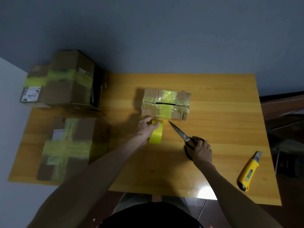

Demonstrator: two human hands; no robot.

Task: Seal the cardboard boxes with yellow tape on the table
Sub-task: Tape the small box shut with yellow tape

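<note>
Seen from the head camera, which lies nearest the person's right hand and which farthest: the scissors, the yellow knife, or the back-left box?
1. Scissors, gripped in the right hand.
2. Knife, lying to its right.
3. Back-left box, far off to the left.

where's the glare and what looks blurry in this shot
Head view: a bright glare patch sits at the near edge of the table; the taped boxes at the left edge are smeared and soft; the small box, tape roll and scissors in the middle are sharper; lighting is dim overall.
</note>
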